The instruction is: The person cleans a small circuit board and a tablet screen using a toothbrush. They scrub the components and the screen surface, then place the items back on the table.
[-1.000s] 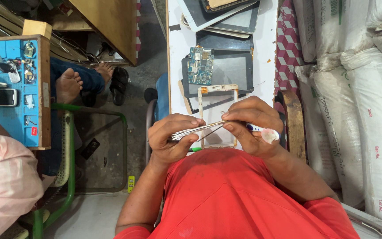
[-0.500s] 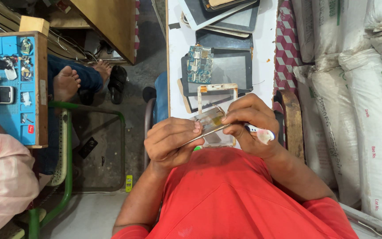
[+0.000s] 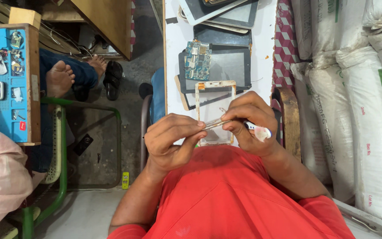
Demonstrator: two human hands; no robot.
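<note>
Strip: a thin, clear strip (image 3: pixel 215 123) is held level between both hands, just above the frame, at the near end of the desk.
Left hand: the left hand (image 3: pixel 173 141) has thumb and forefinger pinched together on the strip's end at 9 o'clock, probably to keep it taut.
Right hand: the right hand (image 3: pixel 248 124) is closed on the other end at 3 o'clock and also grips a white pen-like tool (image 3: pixel 258 131), its tip poking out past the palm.
Frame: a pale, rectangular tablet frame (image 3: pixel 215 110) with an open middle lies flat under the hands, long side running toward 12 o'clock.
Board: a blue-green circuit board (image 3: pixel 198 60) rests at 12 o'clock on a dark glass panel (image 3: pixel 228 66), close by within reach.
Desk: a narrow white desk (image 3: pixel 175 53), smooth and scuffed, carries more stacked screens at its far end.
Sacks: woven white sacks (image 3: pixel 354 110) stand at 3 o'clock.
Tray: a blue parts tray (image 3: pixel 1 110) sits at 9 o'clock, well apart, beside another person's bare foot (image 3: pixel 59 79).
</note>
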